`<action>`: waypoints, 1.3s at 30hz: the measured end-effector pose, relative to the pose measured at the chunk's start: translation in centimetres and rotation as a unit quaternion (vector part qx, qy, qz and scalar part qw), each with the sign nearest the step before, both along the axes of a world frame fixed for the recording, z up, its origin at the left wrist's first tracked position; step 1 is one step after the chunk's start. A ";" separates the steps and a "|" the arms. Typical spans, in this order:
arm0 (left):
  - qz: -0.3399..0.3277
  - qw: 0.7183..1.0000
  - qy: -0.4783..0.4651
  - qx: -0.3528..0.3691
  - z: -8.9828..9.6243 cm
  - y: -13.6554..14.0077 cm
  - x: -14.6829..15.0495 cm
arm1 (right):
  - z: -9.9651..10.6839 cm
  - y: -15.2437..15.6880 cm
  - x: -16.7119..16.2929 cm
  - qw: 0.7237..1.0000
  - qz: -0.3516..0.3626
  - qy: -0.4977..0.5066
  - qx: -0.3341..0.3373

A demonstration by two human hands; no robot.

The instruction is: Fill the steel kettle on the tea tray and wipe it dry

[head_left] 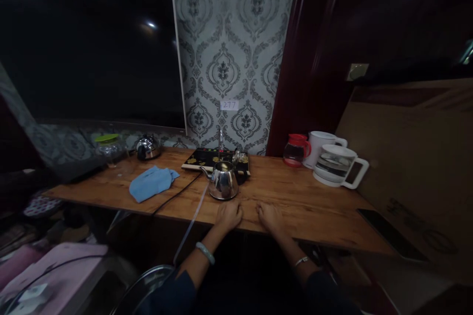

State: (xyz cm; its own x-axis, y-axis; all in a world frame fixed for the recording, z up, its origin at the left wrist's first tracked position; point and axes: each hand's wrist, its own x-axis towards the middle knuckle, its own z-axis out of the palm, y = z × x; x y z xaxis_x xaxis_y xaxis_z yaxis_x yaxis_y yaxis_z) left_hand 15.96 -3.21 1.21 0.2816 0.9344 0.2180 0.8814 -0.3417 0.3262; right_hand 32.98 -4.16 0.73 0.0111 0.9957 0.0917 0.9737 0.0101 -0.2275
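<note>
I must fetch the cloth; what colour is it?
Light blue; the cloth shows best in the head view.

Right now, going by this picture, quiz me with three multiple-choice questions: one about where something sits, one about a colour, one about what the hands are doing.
1. Where does the steel kettle stand?
A. on the wooden table, just beyond the hands
B. on the floor
C. on the pink surface

2. What colour is the folded cloth?
A. red
B. light blue
C. yellow

3. What are the left hand and right hand doing?
A. lifting the kettle
B. holding the cloth
C. resting empty on the table's near edge

Answers:
1 A, it sits on the tabletop in front of both hands.
2 B, the cloth is pale blue.
3 C, both lie on the edge, holding nothing.
</note>
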 end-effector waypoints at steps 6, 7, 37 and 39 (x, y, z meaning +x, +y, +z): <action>0.002 1.000 0.000 -0.003 -0.4 0.3 -0.1 | 0.0 0.0 0.0 1.000 -0.003 -0.009 0.003; 0.006 1.000 0.003 -0.008 -0.5 0.4 -0.1 | -0.1 0.0 0.0 1.000 -0.002 -0.008 0.005; -0.012 0.999 0.048 -0.021 -0.2 0.8 -0.2 | 0.0 0.3 0.1 1.000 -0.009 -0.003 0.008; -0.012 0.998 0.050 -0.023 0.0 0.7 -0.1 | 0.0 0.2 0.1 1.000 -0.007 -0.001 0.009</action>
State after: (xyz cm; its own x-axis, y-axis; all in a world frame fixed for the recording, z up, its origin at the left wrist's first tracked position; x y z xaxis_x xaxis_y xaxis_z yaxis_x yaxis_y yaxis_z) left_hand 15.81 -2.50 1.16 0.3228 0.9353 0.1452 0.9016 -0.3505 0.2534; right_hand 33.11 -3.92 0.76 0.0242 0.9937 0.1093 0.9743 0.0011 -0.2252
